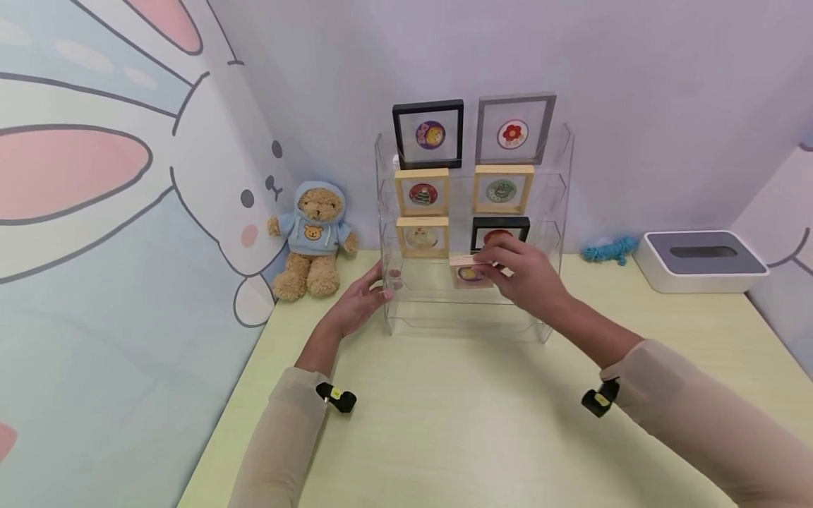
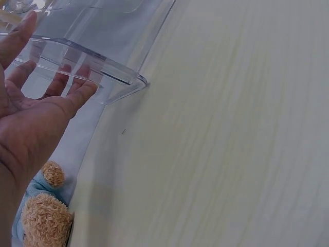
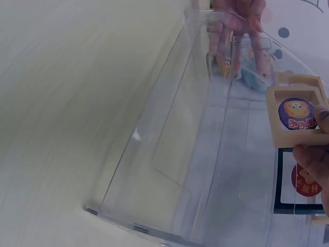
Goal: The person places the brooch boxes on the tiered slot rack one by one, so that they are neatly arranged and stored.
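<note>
A clear acrylic tiered stand (image 1: 389, 310) holds several square frames with round pictures. My right hand (image 1: 530, 275) pinches a small light-wood frame (image 1: 461, 281) by its edge, in front of the lower tiers. In the right wrist view, this frame (image 3: 276, 123) shows a purple round picture with a yellow figure. Partly behind the right hand is a black frame (image 1: 502, 221) with a red picture. At the stand's left side, my left hand (image 1: 356, 308) touches the clear side panel with extended fingers; the left wrist view shows these fingers (image 2: 82, 92) against the plastic.
Higher tiers carry a black frame (image 1: 428, 106), a grey frame (image 1: 482, 134) and wooden frames (image 1: 422, 172). A teddy bear (image 1: 314, 236) in a blue hoodie sits left. Blue cord (image 1: 610, 250) and a white-and-grey tissue box (image 1: 699, 279) lie right. Walls border the table (image 1: 457, 423).
</note>
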The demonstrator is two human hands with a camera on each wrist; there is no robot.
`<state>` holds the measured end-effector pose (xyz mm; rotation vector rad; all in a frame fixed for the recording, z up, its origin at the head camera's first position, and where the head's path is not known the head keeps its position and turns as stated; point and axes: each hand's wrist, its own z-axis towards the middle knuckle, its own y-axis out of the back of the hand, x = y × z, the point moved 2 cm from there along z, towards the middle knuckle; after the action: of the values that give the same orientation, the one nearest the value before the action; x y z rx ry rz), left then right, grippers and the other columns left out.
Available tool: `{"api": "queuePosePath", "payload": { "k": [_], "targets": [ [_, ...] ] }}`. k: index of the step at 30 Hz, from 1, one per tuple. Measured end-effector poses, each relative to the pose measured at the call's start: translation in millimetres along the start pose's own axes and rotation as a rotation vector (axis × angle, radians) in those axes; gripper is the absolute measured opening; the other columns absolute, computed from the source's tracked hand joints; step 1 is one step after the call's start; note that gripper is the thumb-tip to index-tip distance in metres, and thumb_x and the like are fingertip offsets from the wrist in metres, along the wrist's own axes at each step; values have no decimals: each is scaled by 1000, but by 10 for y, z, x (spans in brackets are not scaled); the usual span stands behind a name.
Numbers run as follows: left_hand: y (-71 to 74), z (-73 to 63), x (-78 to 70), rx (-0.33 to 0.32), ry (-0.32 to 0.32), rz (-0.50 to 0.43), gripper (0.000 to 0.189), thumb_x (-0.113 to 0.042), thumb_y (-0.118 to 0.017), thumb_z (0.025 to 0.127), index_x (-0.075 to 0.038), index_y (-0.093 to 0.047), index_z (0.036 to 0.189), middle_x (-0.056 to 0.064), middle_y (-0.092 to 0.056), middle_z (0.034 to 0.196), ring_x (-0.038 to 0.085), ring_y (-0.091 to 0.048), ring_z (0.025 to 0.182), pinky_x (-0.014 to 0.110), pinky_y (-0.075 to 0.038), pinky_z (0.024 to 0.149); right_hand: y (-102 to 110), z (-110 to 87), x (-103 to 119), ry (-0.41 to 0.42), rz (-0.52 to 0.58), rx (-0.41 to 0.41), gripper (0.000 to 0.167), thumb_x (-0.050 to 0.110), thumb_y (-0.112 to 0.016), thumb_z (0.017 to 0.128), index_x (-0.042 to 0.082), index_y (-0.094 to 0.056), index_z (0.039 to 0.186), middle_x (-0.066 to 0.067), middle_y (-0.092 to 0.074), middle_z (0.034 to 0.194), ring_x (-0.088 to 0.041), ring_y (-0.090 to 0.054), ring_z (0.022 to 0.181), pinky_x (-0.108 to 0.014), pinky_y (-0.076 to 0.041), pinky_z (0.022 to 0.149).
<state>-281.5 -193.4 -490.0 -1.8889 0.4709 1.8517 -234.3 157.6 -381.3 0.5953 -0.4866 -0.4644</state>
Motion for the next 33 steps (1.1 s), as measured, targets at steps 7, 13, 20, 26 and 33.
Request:
{"api": "queuePosePath", "payload": {
  "k": [7, 13, 20, 26, 33],
  "targets": [
    [3, 6, 11, -4, 2, -3, 80, -4, -53, 112, -27, -17, 180, 20, -29, 175, 42, -31, 166, 62, -19, 137, -283, 5, 16, -16, -42, 13, 16, 2, -90, 90, 6, -84, 105, -11, -75, 105, -28, -77, 91, -43, -65, 75],
    [-6, -6, -12, -5, 1, -5, 81, -5, -55, 112, -26, -16, 180, 21, -28, 174, 44, -30, 167, 63, -20, 137, -494, 4, 29, -57, 7, 48, 14, 5, -89, 91, 7, -83, 104, -10, -75, 105, -27, -76, 93, -41, -65, 76],
    [-21, -2, -23, -10, 3, -4, 81, -3, -52, 112, -23, -14, 180, 22, -28, 174, 44, -30, 166, 63, -20, 137, -701, 4, 46, -96, 61, 41, 13, 3, -87, 93, 6, -82, 104, -10, -73, 104, -24, -74, 88, -41, -64, 74],
    [-30, -4, -28, -11, 4, 1, 81, -3, -52, 112, -22, -12, 180, 22, -27, 175, 44, -30, 166, 63, -19, 137, -821, 29, 115, -77, 19, 12, 14, 3, -87, 93, 6, -82, 106, -10, -73, 104, -25, -73, 90, -42, -64, 76],
    [-32, -15, -22, -11, 13, 2, 79, -3, -50, 113, -25, -14, 180, 21, -28, 176, 43, -30, 166, 62, -20, 136, -937, 62, 203, -100, 8, -10, 12, 6, -86, 95, 5, -82, 105, -11, -74, 106, -28, -74, 96, -42, -64, 79]
  ]
}}
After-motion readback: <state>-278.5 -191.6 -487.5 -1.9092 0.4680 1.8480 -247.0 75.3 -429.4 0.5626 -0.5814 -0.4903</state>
